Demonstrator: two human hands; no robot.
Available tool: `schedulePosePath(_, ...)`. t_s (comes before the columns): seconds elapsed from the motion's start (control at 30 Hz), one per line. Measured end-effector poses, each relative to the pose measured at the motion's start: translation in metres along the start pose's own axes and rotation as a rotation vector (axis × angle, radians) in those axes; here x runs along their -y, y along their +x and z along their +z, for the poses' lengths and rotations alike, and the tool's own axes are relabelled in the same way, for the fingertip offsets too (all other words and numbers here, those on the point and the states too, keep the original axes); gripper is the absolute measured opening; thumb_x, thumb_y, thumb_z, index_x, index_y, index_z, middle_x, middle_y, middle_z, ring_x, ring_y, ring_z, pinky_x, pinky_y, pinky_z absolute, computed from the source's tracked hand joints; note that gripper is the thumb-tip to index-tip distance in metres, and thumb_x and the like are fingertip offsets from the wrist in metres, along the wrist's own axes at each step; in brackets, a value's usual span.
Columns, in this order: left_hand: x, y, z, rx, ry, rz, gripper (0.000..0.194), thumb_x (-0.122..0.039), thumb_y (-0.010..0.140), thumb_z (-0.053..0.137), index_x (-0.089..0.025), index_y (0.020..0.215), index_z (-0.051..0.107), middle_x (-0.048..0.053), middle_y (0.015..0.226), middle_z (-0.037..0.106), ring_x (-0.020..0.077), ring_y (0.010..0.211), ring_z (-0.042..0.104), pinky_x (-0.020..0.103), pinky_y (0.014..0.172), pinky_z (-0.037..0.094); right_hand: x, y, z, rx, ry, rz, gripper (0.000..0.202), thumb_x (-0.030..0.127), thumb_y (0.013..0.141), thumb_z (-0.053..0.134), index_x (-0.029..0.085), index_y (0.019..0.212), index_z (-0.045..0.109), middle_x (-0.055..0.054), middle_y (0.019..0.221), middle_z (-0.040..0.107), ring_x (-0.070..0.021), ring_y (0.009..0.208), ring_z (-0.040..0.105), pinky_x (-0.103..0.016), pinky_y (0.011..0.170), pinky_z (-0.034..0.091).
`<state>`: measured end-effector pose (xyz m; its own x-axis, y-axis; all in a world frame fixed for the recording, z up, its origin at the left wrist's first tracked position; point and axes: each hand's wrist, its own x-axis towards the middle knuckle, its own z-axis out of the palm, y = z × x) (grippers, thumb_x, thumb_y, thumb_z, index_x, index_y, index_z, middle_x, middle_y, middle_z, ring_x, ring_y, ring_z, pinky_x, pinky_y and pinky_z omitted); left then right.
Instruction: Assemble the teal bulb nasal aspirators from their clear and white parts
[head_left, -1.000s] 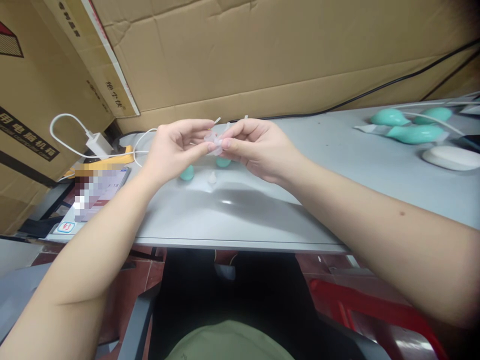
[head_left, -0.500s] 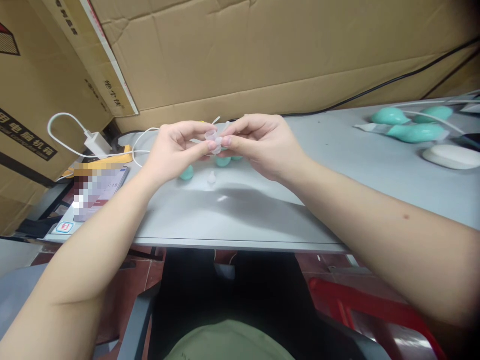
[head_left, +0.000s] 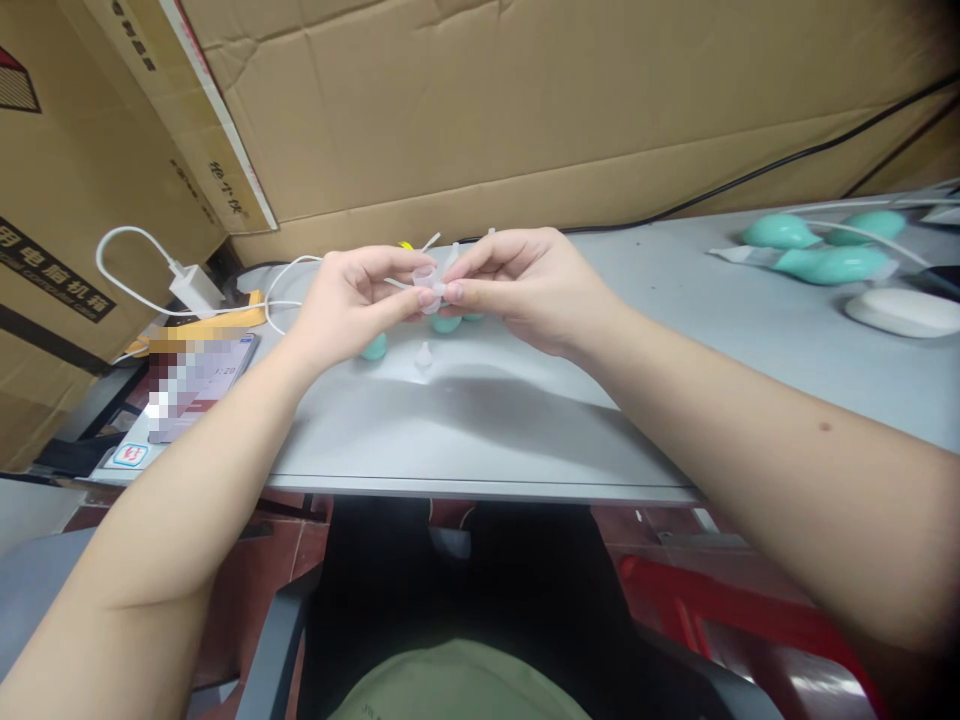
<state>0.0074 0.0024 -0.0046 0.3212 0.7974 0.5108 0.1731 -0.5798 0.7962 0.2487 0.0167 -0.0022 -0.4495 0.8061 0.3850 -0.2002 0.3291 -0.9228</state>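
Observation:
Above the grey table, a small translucent plastic cup-shaped piece (head_left: 425,290) is pinched between thumb and fingers of my left hand (head_left: 349,300). My right hand (head_left: 521,285) meets it from the other side, thumb and fingertips closed on the piece's right edge; whether it grips a separate small part there is too small to tell. Below the hands, a small clear nozzle-like piece (head_left: 424,356) stands on the tabletop. Teal rounded pieces (head_left: 373,347) sit behind and under the hands, partly hidden by the fingers.
On the right lie teal bulbs (head_left: 840,264) with clear ends, beside a white mouse-like object (head_left: 904,313). A phone (head_left: 206,385), a yellow power strip (head_left: 225,318) and a white charger (head_left: 196,290) with cable are at left. Cardboard (head_left: 525,120) walls the back of the grey table (head_left: 465,450).
My right hand has shifted slightly, its fingertips drawing a little to the right. The cup-shaped piece shows a bit more between the fingers. My left hand is nearly still.

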Motion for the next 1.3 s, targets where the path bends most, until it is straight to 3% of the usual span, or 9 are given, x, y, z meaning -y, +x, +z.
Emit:
schedulePosePath(0.23,-0.002,0.001,0.001,0.000,-0.015,0.053,0.043,-0.051,0.085,0.105,-0.018,0.110,0.092,0.006,0.104,0.093,0.0236,0.090,0.091,0.037,0.088,0.081,-0.008,0.004,-0.003,0.038,0.042,-0.045,0.048,0.054,0.068,0.118,0.021,0.083,0.087,-0.008,0.091,0.087,-0.0219,0.085,0.082,-0.037,0.080,0.070)
schedulePosePath(0.53,-0.004,-0.001,0.001,0.017,-0.059,0.009,0.038,-0.043,0.085,0.106,-0.019,0.111,0.094,0.006,0.102,0.093,0.0260,0.095,0.092,0.040,0.089,0.081,-0.012,0.005,-0.005,0.057,-0.024,-0.129,0.043,0.055,0.074,0.115,0.023,0.084,0.089,-0.006,0.091,0.088,-0.0223,0.087,0.082,-0.038,0.082,0.069)
schedulePosePath(0.87,-0.007,-0.002,0.001,0.027,-0.071,-0.005,0.047,-0.053,0.083,0.108,-0.018,0.111,0.093,0.006,0.097,0.092,0.0257,0.092,0.092,0.041,0.088,0.081,-0.015,0.007,-0.008,0.094,-0.009,-0.114,0.047,0.055,0.072,0.116,0.021,0.086,0.088,-0.006,0.093,0.087,-0.0211,0.089,0.083,-0.035,0.085,0.070)
schedulePosePath(1.07,-0.009,-0.002,0.000,0.045,-0.056,-0.036,0.048,-0.055,0.083,0.107,-0.016,0.109,0.094,0.009,0.098,0.092,0.0276,0.093,0.092,0.042,0.087,0.081,-0.014,0.007,-0.007,0.108,-0.013,-0.067,0.050,0.060,0.069,0.116,0.023,0.084,0.086,-0.006,0.092,0.087,-0.0233,0.089,0.083,-0.039,0.085,0.073)
schedulePosePath(1.3,-0.013,-0.003,-0.001,0.077,-0.013,-0.061,0.051,-0.057,0.087,0.104,-0.016,0.115,0.094,0.009,0.100,0.092,0.0275,0.098,0.092,0.038,0.089,0.080,-0.017,0.006,-0.005,0.138,0.086,-0.027,0.045,0.052,0.073,0.117,0.023,0.086,0.084,-0.005,0.090,0.087,-0.0219,0.088,0.084,-0.036,0.085,0.071)
